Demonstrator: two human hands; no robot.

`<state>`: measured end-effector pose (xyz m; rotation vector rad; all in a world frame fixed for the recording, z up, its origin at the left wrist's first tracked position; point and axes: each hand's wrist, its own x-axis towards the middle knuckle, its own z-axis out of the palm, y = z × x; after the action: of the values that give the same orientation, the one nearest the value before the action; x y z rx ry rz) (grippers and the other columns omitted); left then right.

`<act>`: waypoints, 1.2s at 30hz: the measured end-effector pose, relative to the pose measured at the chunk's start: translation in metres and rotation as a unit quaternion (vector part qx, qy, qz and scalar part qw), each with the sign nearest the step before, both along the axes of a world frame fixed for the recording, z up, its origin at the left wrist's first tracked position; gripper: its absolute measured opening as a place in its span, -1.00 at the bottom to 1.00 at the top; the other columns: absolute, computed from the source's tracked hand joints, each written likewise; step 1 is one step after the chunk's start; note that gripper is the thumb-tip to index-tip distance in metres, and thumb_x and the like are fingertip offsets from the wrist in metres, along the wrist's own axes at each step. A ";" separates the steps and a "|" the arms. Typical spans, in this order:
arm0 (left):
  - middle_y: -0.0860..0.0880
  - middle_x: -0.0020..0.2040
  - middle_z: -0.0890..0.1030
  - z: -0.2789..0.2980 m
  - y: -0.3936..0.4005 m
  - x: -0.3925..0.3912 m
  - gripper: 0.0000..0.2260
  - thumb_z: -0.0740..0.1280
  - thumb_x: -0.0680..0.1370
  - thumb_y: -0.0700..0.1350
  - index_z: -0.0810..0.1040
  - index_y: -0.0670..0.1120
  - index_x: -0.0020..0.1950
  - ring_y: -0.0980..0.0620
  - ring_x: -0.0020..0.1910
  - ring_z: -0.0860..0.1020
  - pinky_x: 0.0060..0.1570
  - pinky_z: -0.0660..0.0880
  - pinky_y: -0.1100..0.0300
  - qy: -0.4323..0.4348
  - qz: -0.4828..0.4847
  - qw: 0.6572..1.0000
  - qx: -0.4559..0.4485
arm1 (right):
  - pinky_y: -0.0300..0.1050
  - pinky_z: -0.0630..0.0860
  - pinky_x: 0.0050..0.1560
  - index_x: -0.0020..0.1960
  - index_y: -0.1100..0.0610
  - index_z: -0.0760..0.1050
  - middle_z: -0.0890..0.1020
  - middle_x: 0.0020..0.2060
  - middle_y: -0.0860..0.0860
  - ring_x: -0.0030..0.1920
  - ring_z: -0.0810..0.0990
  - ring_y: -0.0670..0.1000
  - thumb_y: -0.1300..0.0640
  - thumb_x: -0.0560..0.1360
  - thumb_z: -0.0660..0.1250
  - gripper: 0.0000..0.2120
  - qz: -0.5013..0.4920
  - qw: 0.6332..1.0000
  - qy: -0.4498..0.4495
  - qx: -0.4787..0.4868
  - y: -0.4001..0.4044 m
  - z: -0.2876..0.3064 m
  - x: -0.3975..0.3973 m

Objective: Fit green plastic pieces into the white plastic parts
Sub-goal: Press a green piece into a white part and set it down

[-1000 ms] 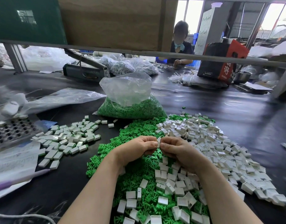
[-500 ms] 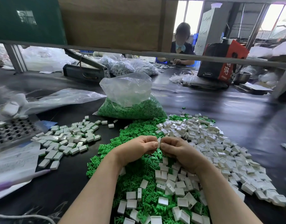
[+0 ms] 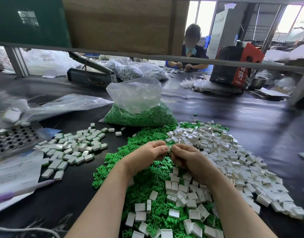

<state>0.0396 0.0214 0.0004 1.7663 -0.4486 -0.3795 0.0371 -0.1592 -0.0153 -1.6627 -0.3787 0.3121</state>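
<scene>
Almost nothing has changed over the last second: your left hand and right hand still meet fingertip to fingertip above the heap, and the small white plastic part is still pinched between them. Your fingers on both sides are curled in, thumbs and forefingers closed on that one part. Whether a green piece is already inside it is hidden by your fingertips, so the holding pose most likely means you are still pressing the insert home, and this unit is not yet done.

Directly under your fingers lies the loose pile of green plastic pieces, small, matte and prong-shaped, tangling into each other. Just right of your right fingers, and spilling toward your wrists, is the spread of empty white shells, hard, glossy, box-like caps with one open face, so they slide easily. Well to the left of your left fingers sits the separate heap of finished parts, white blocks with green showing at some edges. Beyond your fingertips stands the clear plastic bag, crinkled and soft, its lower half packed with more green pieces. All of it rests on the dark, slightly shiny table.
</scene>
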 end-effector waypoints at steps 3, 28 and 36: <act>0.23 -0.39 0.44 -0.001 -0.002 0.000 -0.79 0.17 0.68 -0.12 0.50 -0.01 -0.13 0.30 -0.39 0.40 -0.29 0.35 0.49 0.021 0.005 1.000 -0.009 | -0.27 0.25 -0.37 -0.25 0.13 0.43 0.38 -0.43 -0.04 -0.42 0.27 -0.07 0.14 0.65 0.16 -0.70 -0.002 1.000 0.005 0.006 0.000 0.000 0.000; 0.14 -0.29 0.50 -0.002 0.002 0.000 -0.82 0.20 0.67 -0.12 0.54 -0.05 -0.08 0.21 -0.27 0.45 -0.09 0.44 0.33 0.029 -0.008 0.999 -0.032 | -0.31 0.29 -0.37 -0.25 -0.02 0.51 0.42 -0.46 -0.16 -0.42 0.30 -0.14 -0.01 0.58 0.21 -0.74 0.018 0.998 -0.059 -0.031 0.000 0.001 -0.001; 0.04 -0.23 0.56 0.002 0.005 0.004 -0.89 0.32 0.62 -0.09 0.62 -0.08 0.03 0.13 -0.25 0.46 -0.20 0.45 0.25 -0.066 0.030 0.996 0.058 | -0.31 0.28 -0.38 -0.19 0.20 0.49 0.41 -0.45 -0.08 -0.43 0.30 -0.12 -0.08 0.52 0.24 -0.66 -0.020 0.997 -0.073 -0.021 0.001 0.002 -0.001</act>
<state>0.0436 0.0263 0.0019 1.9206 -0.4733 -0.2522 0.0360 -0.1584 -0.0135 -1.7380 -0.4494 0.1711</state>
